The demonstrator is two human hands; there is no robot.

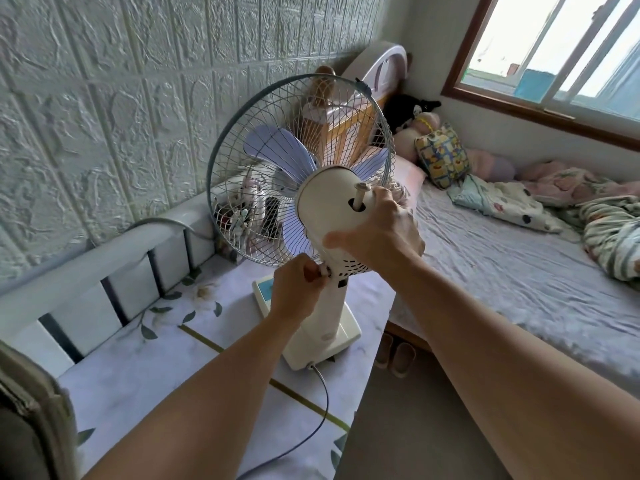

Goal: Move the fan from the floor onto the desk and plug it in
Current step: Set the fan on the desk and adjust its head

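The fan point(311, 216) stands upright on the desk point(166, 368), its base point(325, 344) near the desk's right edge, beside the bed point(502, 265). Its round wire cage point(263, 161) faces away, toward the textured wall point(104, 98), and pale purple blades point(277, 150) show through the wires.

The right hand point(381, 233) grips the cream motor housing point(329, 202) from behind. Its fingers curl over the top and far side, next to the small knob point(362, 190) sticking out of the housing, while the thumb presses along the lower edge.

The left hand point(298, 285) sits lower, at the joint where the housing meets the neck point(329, 306). Its fingers are bunched together and pinch a small white part point(323, 270) on the side of that joint; what the part is cannot be told.

A dark cord point(318, 420) leaves the back of the base and trails across the desk toward the near edge. Its plug is out of view.

Small items point(239, 213) stand on the desk behind the cage, blurred through the wires. Plush toys point(415, 119) and a patterned pillow point(443, 154) lie at the head of the bed, under the window point(554, 57).
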